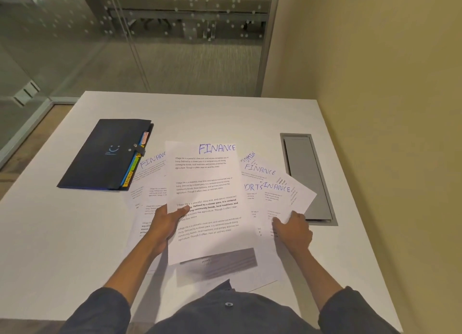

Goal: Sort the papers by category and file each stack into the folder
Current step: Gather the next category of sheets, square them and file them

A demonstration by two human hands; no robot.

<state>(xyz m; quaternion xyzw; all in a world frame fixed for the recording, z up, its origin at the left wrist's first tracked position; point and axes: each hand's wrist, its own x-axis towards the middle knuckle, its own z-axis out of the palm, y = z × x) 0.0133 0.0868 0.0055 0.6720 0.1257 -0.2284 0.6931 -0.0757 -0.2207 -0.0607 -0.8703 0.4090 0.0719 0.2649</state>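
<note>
A white sheet headed FINANCE (207, 196) is lifted off the white table (62, 233); my left hand (166, 225) grips its left edge, thumb on top. Under it lie several more printed sheets, fanned out. To the right, another FINANCE sheet (287, 198) lies tilted, and my right hand (293, 230) pinches its lower corner. Sheets marked SPORTS (252, 187) and ADMIN (247, 157) peek out beside it. A dark blue expanding folder (102, 156) with coloured tabs lies shut at the back left.
A grey recessed cable hatch (306, 178) sits in the table at the right, close to the tilted sheets. A yellow wall (387, 83) borders the right side. Glass partitions (100, 33) stand behind the table. Another FINANCE sheet (153, 173) lies next to the folder.
</note>
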